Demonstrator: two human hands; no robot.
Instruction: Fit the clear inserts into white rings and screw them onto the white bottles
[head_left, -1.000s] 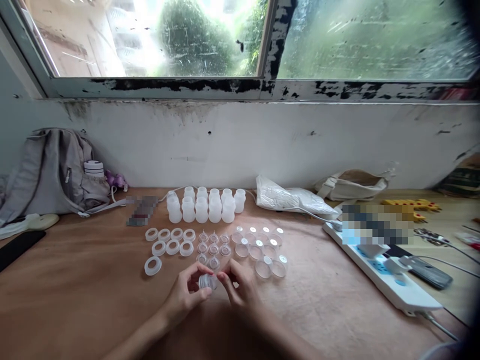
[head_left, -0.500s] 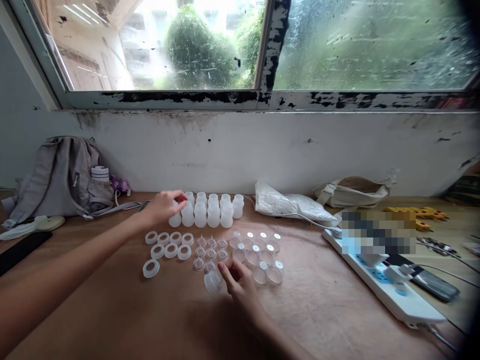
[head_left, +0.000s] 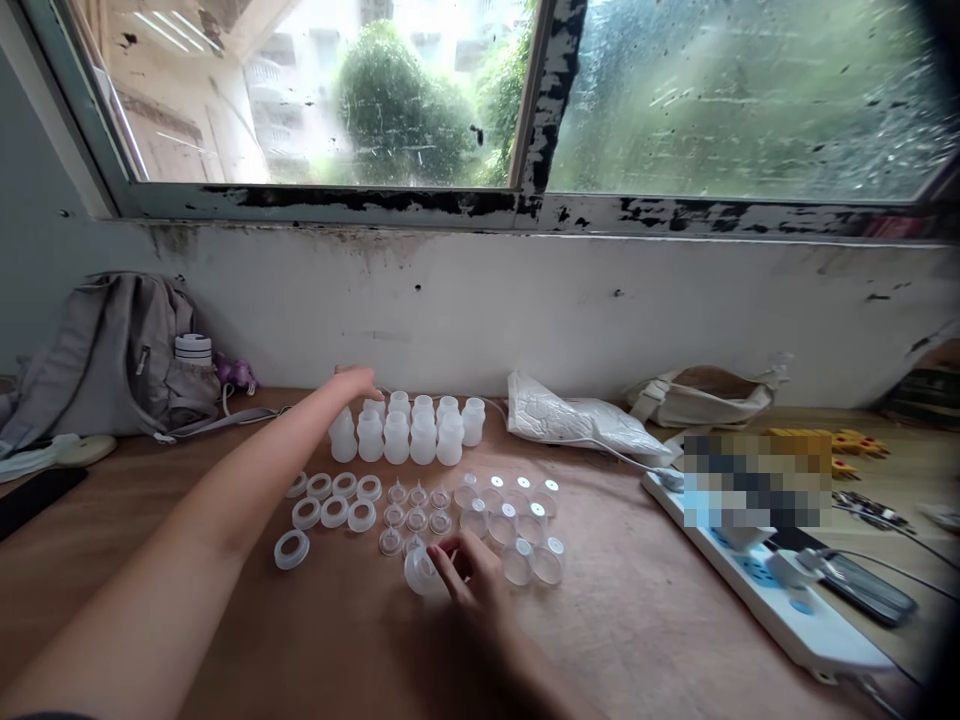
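Observation:
My left hand (head_left: pixel 355 383) reaches to the back left end of the frosted white bottles (head_left: pixel 397 437), which stand upright in rows; its fingertips are hidden behind the bottle necks. My right hand (head_left: pixel 472 572) is closed at the fingertips beside a clear ring-shaped piece (head_left: pixel 421 571) near the front; whether it grips the piece is hard to make out. White rings (head_left: pixel 291 549) lie in rows at the left. Small clear nipple-shaped parts (head_left: pixel 416 520) are laid out in the middle, and clear round caps (head_left: pixel 517 562) to the right of them.
A grey backpack (head_left: pixel 112 350) is at the back left. White plastic packaging (head_left: pixel 577 420) and a beige bag (head_left: pixel 705 398) lie along the wall. A power strip (head_left: pixel 772 585) with plugs and cables runs down the right side.
My left hand has moved farther back, behind the left end of the bottles. My right hand has stayed near the clear piece, which has tilted slightly. The view has shifted a little.

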